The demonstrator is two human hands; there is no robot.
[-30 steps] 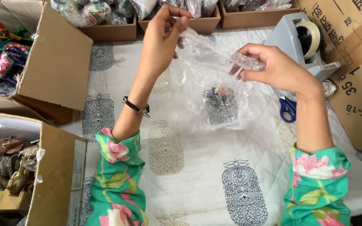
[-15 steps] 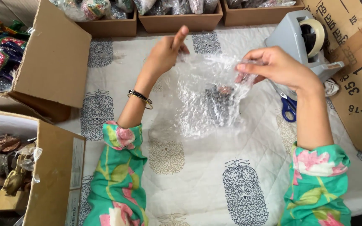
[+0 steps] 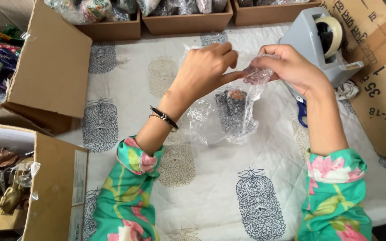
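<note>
Head view looks straight down on a bench covered with a white quilted cloth printed with grey and tan motifs. Both hands meet near the middle of the frame: the left hand and the right hand are each closed in a pinch on the top edge of a clear bubble-wrap sheet, which hangs from the fingers down to the cloth. Inside it, toward 6 o'clock of the hands, sits a small dark ornament with a reddish top, blurred by the plastic.

The wrap looks light, soft and slippery, apt to crumple and slide; a grip on its gathered top edge seems the surest. The ornament appears small but hard and probably fragile, better supported from underneath than left dangling.

At 2 o'clock stands a grey tape dispenser, with blue-handled scissors just below it. Open cardboard boxes lie at 9 and 12 o'clock, holding wrapped and colourful goods. A brown carton lies at 3 o'clock.
</note>
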